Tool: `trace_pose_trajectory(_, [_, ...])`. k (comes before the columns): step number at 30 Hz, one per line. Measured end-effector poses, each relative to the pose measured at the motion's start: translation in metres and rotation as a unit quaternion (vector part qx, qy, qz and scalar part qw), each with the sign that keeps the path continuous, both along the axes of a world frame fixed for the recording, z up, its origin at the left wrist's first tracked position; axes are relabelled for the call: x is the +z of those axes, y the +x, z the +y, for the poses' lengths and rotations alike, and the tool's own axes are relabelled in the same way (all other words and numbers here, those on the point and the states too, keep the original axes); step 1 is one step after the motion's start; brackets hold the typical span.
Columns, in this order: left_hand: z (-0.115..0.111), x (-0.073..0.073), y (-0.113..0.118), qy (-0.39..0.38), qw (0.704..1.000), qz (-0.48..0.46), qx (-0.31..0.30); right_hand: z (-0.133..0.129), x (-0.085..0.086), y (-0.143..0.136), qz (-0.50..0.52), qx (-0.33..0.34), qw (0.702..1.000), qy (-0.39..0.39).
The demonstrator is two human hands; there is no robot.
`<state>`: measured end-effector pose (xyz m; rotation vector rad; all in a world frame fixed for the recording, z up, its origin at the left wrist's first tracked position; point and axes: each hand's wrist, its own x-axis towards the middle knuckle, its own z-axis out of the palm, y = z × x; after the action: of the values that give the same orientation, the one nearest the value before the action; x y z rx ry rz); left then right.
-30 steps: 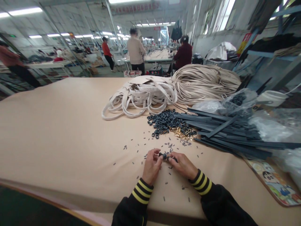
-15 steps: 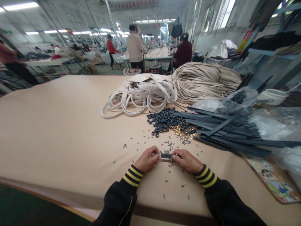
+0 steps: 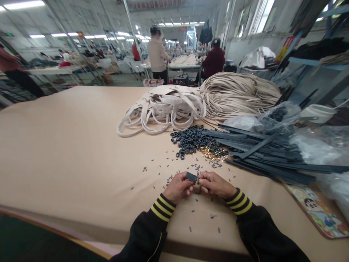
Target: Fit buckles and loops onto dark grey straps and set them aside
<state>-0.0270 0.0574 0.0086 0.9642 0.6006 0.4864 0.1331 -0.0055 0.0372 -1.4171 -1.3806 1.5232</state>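
Both hands are meeting just above the near edge of the counter (image 3: 68,145). The left hand (image 3: 178,187) and the right hand (image 3: 215,185) are each pinching one end of a small dark strip piece (image 3: 191,177), fingertips closed tight on it, so each grip is fully taken up by that one piece. It is being held raised and slightly tilted between the thumbs, probably so both ends stay in reach for fine finger work. A tiny metal bit may be sitting at its right end; too small to tell.

Small dark pellets (image 3: 196,168) are lying scattered around the hands. Just beyond them a heap of dark rings (image 3: 189,140) is sitting beside gold metal fittings (image 3: 214,153), all within easy arm reach. Long dark strips (image 3: 267,153) are fanning out to the right, with clear plastic bags (image 3: 272,118) behind. Farther back, cream strap loops (image 3: 163,109) and a coiled cream cord bundle (image 3: 237,94) are piled.

The counter is covered in tan sheeting. The room is a big lit workshop; other people (image 3: 158,58) are standing and sitting at distant tables.
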Motion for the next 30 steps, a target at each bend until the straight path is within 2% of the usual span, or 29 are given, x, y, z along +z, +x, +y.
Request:
trace_pose_trajectory(6, [-0.003,-0.007,-0.002,0.002,1.000,-0.007,0.017,0.002,-0.004,-0.002,-0.060,-0.010,0.997,0.039])
trace_pose_trajectory(11, [-0.008,-0.005,-0.002,-0.057,0.996,-0.066,0.012,0.001,-0.004,-0.007,-0.120,-0.011,0.992,0.047])
trace_pose_trajectory(13, [-0.009,-0.004,-0.003,-0.075,0.994,-0.079,0.014,0.000,-0.002,-0.009,-0.179,-0.042,0.980,0.082])
trace_pose_trajectory(16, [-0.009,-0.006,-0.004,-0.080,0.993,-0.084,0.019,-0.001,0.004,-0.011,-0.295,-0.091,0.935,0.176])
trace_pose_trajectory(18, [-0.008,-0.008,-0.003,-0.066,0.994,-0.079,0.032,-0.001,0.008,-0.012,-0.333,-0.095,0.916,0.201])
trace_pose_trajectory(23, [-0.007,-0.012,-0.002,0.024,0.998,-0.022,0.048,0.000,0.009,-0.011,-0.275,-0.053,0.951,0.128])
trace_pose_trajectory(27, [-0.009,-0.013,-0.003,0.102,0.994,0.020,0.037,0.001,0.001,-0.011,-0.242,-0.082,0.962,0.094])
trace_pose_trajectory(30, [-0.013,-0.010,-0.003,0.139,0.990,0.013,0.011,0.001,0.000,-0.014,-0.257,-0.110,0.956,0.085])
